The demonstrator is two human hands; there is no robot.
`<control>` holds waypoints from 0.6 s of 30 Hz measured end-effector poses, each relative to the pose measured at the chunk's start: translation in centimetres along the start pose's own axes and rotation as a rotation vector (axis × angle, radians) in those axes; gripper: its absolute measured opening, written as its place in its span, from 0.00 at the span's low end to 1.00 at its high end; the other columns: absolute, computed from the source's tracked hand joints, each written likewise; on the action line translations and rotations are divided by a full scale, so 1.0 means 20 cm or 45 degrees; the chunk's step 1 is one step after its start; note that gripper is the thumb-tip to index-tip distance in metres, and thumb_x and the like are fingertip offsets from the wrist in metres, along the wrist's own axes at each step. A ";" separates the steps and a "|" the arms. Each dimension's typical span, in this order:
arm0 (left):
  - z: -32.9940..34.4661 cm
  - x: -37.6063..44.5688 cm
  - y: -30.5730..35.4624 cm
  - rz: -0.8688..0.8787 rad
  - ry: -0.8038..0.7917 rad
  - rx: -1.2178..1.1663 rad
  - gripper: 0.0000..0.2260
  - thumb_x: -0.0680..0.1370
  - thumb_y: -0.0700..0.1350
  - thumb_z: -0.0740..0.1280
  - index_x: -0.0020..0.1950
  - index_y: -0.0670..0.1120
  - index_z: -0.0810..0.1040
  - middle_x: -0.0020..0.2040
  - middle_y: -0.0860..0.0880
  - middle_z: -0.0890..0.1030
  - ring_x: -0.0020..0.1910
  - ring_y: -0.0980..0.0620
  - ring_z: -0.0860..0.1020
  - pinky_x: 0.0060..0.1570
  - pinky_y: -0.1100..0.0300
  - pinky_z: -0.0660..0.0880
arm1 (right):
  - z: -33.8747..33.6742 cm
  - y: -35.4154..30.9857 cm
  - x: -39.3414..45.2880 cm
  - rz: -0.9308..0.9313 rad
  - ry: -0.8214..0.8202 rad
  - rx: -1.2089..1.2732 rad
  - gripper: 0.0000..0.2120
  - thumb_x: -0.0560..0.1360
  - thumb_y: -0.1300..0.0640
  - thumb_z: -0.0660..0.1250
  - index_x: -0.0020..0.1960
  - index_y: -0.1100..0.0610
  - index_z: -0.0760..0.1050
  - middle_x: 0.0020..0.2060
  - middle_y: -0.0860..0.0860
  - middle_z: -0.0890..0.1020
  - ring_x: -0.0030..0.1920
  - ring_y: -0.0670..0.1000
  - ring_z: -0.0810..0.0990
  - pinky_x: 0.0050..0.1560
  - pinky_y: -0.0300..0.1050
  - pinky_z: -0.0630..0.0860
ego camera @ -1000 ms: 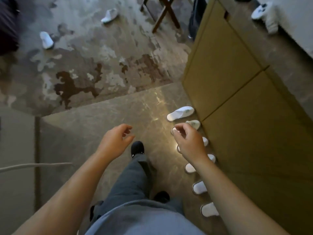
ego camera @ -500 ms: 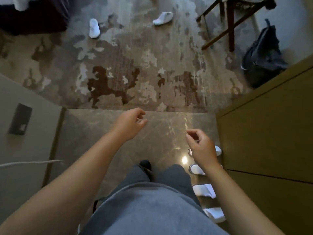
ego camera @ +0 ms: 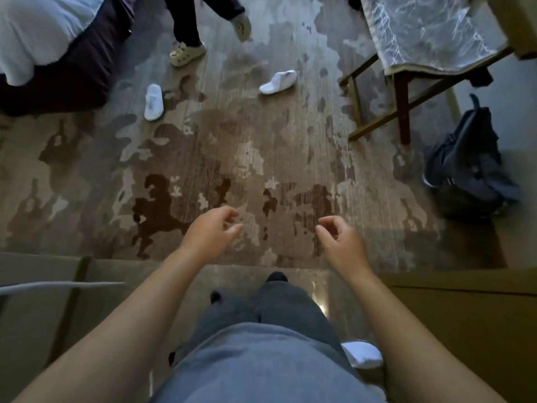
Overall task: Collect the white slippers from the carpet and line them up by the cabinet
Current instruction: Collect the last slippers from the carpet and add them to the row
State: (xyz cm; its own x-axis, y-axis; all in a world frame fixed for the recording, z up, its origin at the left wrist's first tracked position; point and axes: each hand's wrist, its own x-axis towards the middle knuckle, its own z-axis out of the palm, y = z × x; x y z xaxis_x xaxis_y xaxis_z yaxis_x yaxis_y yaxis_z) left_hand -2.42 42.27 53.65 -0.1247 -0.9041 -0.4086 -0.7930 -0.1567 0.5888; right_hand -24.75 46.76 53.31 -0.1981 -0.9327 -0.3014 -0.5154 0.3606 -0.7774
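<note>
Now both hands are empty, the left grip (ego camera: 210,234) and right grip (ego camera: 341,242) loosely curled, fingers apart. Far ahead of them, two soft white slippers (ego camera: 153,102) (ego camera: 278,81) lie apart on the mottled brown carpet (ego camera: 261,158). Just behind the right forearm, one slipper (ego camera: 363,353) sits beside the smooth cabinet (ego camera: 465,330). Compared with before, the row has slid from view.

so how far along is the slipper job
Partly done, by what shows. One white slipper already lies on the hard floor beside the cabinet, mostly hidden behind the right arm. Nothing is in hand: the left hand and right hand are both empty, fingers loosely curled. Left to collect: two white slippers on the carpet, one near the bed and one near the table.
</note>
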 end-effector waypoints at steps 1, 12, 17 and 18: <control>-0.03 0.08 0.03 -0.027 0.006 -0.003 0.14 0.75 0.47 0.64 0.60 0.47 0.73 0.54 0.49 0.78 0.47 0.54 0.75 0.48 0.58 0.74 | -0.05 -0.06 0.13 -0.041 -0.004 -0.013 0.09 0.75 0.56 0.61 0.53 0.58 0.74 0.46 0.52 0.77 0.48 0.50 0.75 0.48 0.44 0.71; -0.28 1.19 0.24 -0.179 0.080 -0.068 0.14 0.74 0.46 0.65 0.58 0.44 0.74 0.55 0.44 0.80 0.52 0.49 0.76 0.51 0.55 0.73 | -0.25 -0.47 1.48 -0.171 0.012 -0.074 0.09 0.75 0.56 0.61 0.53 0.58 0.74 0.46 0.50 0.76 0.47 0.48 0.74 0.46 0.40 0.67; -0.49 1.96 0.55 -0.065 0.005 -0.009 0.16 0.75 0.48 0.63 0.61 0.44 0.73 0.59 0.44 0.78 0.56 0.47 0.76 0.50 0.58 0.70 | -0.37 -0.53 2.05 -0.002 0.022 -0.089 0.09 0.75 0.58 0.62 0.53 0.59 0.74 0.49 0.55 0.79 0.49 0.51 0.75 0.49 0.42 0.69; -0.54 2.10 0.64 -0.039 0.005 0.003 0.16 0.75 0.48 0.63 0.60 0.44 0.73 0.59 0.44 0.78 0.56 0.47 0.76 0.50 0.58 0.69 | -0.40 -0.54 2.14 0.035 0.019 -0.100 0.09 0.75 0.58 0.62 0.53 0.60 0.75 0.49 0.56 0.79 0.49 0.51 0.75 0.50 0.43 0.70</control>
State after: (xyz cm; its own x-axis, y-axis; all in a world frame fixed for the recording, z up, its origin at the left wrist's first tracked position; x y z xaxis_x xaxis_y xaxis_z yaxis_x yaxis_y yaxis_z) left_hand -11.33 -2.05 51.43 -0.0978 -0.9006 -0.4236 -0.7978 -0.1834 0.5743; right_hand -34.41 2.87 53.28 -0.2252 -0.9226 -0.3132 -0.5732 0.3854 -0.7231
